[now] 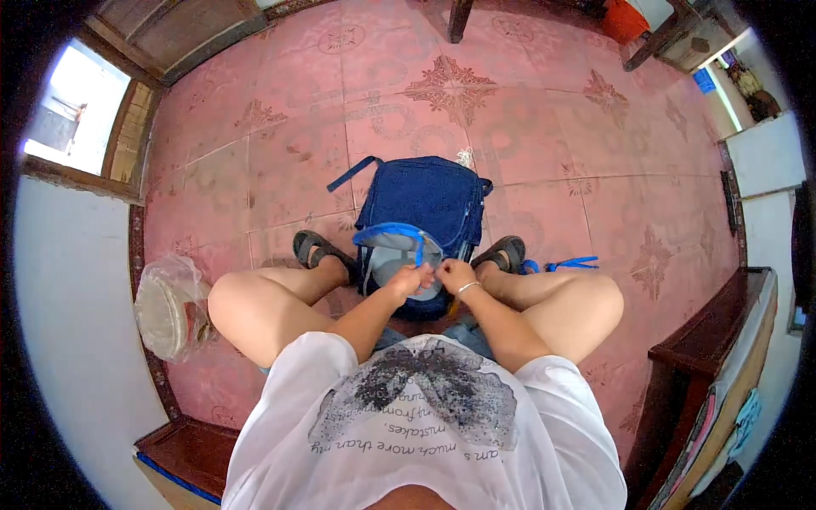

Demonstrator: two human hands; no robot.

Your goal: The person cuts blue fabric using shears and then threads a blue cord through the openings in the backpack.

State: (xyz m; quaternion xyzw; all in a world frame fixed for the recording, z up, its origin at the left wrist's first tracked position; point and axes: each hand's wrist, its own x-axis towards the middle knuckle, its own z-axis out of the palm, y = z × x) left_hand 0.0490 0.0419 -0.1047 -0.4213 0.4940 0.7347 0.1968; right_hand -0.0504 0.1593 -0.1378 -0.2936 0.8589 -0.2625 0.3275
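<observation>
A navy blue backpack (425,194) lies on the floor between my feet. Over its near part is a grey-lined, curved piece with bright blue trim (393,229); whether it is an opened flap of the bag or a separate thing, I cannot tell. My left hand (410,280) is at its near edge, close to a short blue strip, fingers curled together. Beside it, almost touching, my right hand (456,275) has its fingertips pinched at the edge of the opening. What either hand grips is too small to make out.
Sandals (321,250) are on my feet, either side of the bag. Blue straps (571,264) lie beyond my right foot. A clear plastic bag around a round pale object (163,313) rests by the left wall. Wooden furniture (701,340) stands at right, an orange bucket (625,21) far right.
</observation>
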